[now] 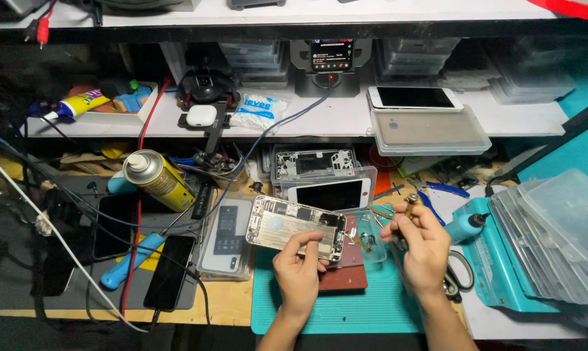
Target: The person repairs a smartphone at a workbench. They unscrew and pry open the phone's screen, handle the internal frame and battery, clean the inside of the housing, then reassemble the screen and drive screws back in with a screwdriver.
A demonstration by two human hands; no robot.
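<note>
My left hand (298, 270) holds an opened phone body (295, 227) by its lower edge, tilted, with the bare inner parts facing up above the teal work mat (365, 311). My right hand (421, 244) is raised to the right of it and pinches a small metal part (412, 198) between the fingertips. A clear plastic tray (370, 237) with tiny parts lies between the two hands. A dark red pad (344, 276) lies on the mat under the phone body.
A white phone (330, 194) lies face up behind the phone body. At left are a yellow spray can (156, 180), black phones (170, 271) and cables. Stacked clear boxes (554, 234) on a teal case stand at right. Scissors (460, 273), blue-handled pliers (450, 189), shelf clutter.
</note>
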